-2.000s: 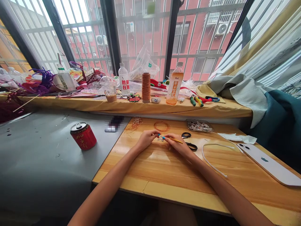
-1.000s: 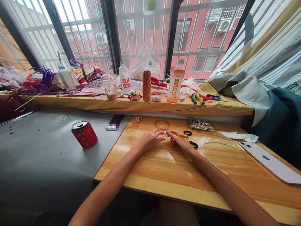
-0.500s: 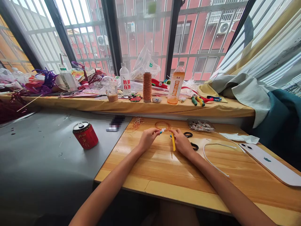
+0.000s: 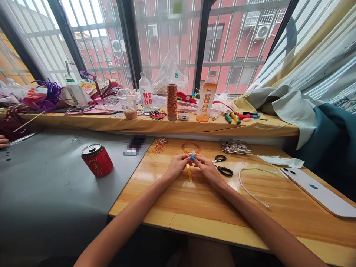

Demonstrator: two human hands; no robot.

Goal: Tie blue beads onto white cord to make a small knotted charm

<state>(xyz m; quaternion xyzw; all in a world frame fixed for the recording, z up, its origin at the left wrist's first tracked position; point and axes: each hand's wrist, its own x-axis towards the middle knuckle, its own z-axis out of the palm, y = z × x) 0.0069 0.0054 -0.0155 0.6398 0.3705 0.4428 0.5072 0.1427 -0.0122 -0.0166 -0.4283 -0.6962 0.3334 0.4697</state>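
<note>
My left hand [image 4: 178,165] and my right hand [image 4: 206,167] meet over the wooden board, thumbs and fingers pinched together. A small white flower-like piece [image 4: 193,152] sticks up from between the fingertips, with both hands closed on it. Below the fingers, a slim yellow tool [image 4: 189,173] points toward me; its far end is hidden, and I cannot tell whether it is held or lies on the board. Just past the fingertips lies a coil of copper-coloured wire [image 4: 190,144]. Scissors [image 4: 224,171] with black handles rest right of my right hand, blades partly covered.
On the board are a clear tray of small pieces [image 4: 236,147], a white cord [image 4: 247,190], a tissue [image 4: 280,161], a phone [image 4: 319,193] and wire scraps [image 4: 160,145]. A red can [image 4: 98,160] stands left. Bottles and a wire spool [image 4: 172,102] line the ledge. Another person's hand shows far left.
My right hand has moved left to meet my left hand at the white piece. The yellow tool has shifted left, now below the fingers. More of the scissors shows. Another person's hand has appeared far left.
</note>
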